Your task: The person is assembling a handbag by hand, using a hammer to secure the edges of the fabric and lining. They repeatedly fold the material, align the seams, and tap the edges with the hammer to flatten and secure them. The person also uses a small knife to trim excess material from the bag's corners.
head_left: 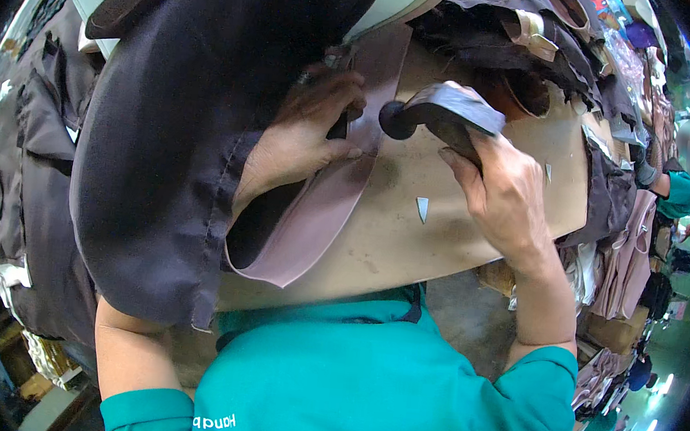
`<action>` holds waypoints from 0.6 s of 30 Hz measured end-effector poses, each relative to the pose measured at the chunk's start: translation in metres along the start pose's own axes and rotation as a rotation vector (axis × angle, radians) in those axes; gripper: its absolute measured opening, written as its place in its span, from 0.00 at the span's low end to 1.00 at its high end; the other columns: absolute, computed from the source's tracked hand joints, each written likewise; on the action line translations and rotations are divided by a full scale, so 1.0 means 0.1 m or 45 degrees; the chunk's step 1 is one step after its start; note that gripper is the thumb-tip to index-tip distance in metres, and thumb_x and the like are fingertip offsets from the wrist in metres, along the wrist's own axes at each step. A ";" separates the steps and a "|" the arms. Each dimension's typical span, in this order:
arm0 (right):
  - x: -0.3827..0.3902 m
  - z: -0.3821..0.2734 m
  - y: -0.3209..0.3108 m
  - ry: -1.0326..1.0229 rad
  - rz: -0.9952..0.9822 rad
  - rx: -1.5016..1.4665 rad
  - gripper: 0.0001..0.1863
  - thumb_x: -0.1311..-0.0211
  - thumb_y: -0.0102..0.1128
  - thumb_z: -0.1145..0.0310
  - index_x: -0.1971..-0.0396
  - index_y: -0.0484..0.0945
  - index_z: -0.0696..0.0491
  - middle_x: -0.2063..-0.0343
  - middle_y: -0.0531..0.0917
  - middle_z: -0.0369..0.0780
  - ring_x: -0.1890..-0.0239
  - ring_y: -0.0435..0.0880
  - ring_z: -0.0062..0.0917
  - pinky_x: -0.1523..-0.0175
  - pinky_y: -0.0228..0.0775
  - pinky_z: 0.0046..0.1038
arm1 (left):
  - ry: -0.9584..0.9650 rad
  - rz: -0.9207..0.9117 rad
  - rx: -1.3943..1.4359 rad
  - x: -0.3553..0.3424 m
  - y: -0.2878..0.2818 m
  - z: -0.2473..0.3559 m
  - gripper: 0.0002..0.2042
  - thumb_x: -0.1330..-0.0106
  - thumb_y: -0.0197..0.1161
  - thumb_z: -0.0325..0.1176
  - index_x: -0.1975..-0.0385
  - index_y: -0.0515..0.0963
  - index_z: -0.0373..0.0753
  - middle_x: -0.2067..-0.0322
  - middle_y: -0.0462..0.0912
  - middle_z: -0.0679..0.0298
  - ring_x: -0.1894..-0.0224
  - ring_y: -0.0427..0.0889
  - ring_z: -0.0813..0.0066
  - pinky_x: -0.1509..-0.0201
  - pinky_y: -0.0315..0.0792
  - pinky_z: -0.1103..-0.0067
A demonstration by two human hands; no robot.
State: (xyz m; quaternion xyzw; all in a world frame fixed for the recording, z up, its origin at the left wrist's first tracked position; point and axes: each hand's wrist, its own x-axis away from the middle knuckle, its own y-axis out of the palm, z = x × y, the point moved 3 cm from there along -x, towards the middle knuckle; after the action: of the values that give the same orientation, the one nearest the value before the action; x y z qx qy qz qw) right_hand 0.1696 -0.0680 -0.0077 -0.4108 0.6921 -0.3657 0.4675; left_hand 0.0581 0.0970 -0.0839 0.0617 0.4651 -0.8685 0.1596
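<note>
In my right hand is a hammer with a round dark face and a wide metal end, held above the table with the fingers closed round it. The round face points left, towards a mauve strip of leather-like material that curves up from the table edge. My left hand grips that strip, thumb and fingers bent at its edge. A large dark brown fabric piece drapes over my left forearm and hides part of it. Some left fingertips are hard to make out in the shadow.
The tan tabletop bears a small white pointed scrap. More dark fabric and a brown roll-like opening lie at the far side. Mauve pieces hang at the right. Another person's green sleeve shows at far right.
</note>
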 end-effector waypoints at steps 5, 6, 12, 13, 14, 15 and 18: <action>0.21 0.10 0.14 0.031 -0.241 0.163 0.20 0.51 0.59 0.71 0.55 0.69 0.55 0.69 0.78 0.46 0.71 0.80 0.39 0.70 0.72 0.33 | 0.028 -0.001 -0.029 -0.01 0.00 0.04 0.17 0.54 0.67 0.34 0.65 0.71 0.38 0.45 0.65 0.60 0.42 0.60 0.57 0.40 0.57 0.68; 0.17 0.07 0.04 -0.003 -0.202 0.159 0.20 0.51 0.59 0.71 0.56 0.68 0.55 0.70 0.78 0.47 0.72 0.79 0.39 0.70 0.72 0.33 | 0.028 -0.010 -0.053 -0.01 -0.01 0.04 0.17 0.54 0.67 0.34 0.66 0.71 0.38 0.44 0.65 0.60 0.42 0.60 0.57 0.40 0.57 0.68; 0.27 0.01 0.16 0.054 -0.252 0.037 0.27 0.50 0.56 0.72 0.47 0.63 0.54 0.70 0.79 0.44 0.72 0.79 0.39 0.69 0.72 0.34 | 0.024 -0.007 -0.077 0.04 -0.07 0.07 0.12 0.52 0.66 0.33 0.72 0.73 0.35 0.44 0.64 0.60 0.40 0.57 0.57 0.39 0.56 0.68; 0.19 -0.04 0.09 0.020 -0.279 0.082 0.27 0.50 0.56 0.72 0.47 0.64 0.54 0.71 0.78 0.45 0.73 0.79 0.39 0.70 0.72 0.34 | 0.016 -0.029 -0.091 0.06 -0.12 0.07 0.11 0.52 0.66 0.33 0.72 0.73 0.35 0.43 0.64 0.60 0.40 0.57 0.57 0.39 0.56 0.68; 0.19 -0.03 0.04 0.029 -0.297 0.133 0.27 0.50 0.56 0.72 0.47 0.64 0.54 0.72 0.78 0.45 0.74 0.79 0.39 0.70 0.72 0.35 | 0.041 -0.078 -0.092 0.02 -0.07 0.06 0.11 0.52 0.65 0.32 0.72 0.73 0.35 0.43 0.63 0.59 0.40 0.57 0.57 0.38 0.56 0.68; 0.21 0.01 0.04 0.036 -0.317 0.184 0.26 0.50 0.56 0.72 0.47 0.64 0.54 0.72 0.78 0.46 0.75 0.79 0.39 0.71 0.72 0.35 | 0.064 -0.126 -0.095 -0.01 -0.02 0.05 0.11 0.52 0.65 0.32 0.73 0.73 0.35 0.43 0.63 0.59 0.39 0.57 0.57 0.38 0.56 0.68; 0.32 -0.08 0.13 0.013 -0.286 0.090 0.26 0.54 0.58 0.76 0.50 0.68 0.55 0.70 0.78 0.46 0.73 0.79 0.39 0.69 0.72 0.33 | -0.047 -0.164 -0.032 0.00 -0.04 0.10 0.10 0.52 0.65 0.32 0.73 0.73 0.35 0.42 0.63 0.58 0.39 0.57 0.57 0.38 0.56 0.69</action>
State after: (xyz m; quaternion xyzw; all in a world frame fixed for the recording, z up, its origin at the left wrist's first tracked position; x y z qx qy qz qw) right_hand 0.1513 -0.0908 -0.0280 -0.4673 0.6307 -0.4420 0.4342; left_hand 0.0573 0.0908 -0.0751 0.0137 0.4759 -0.8722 0.1125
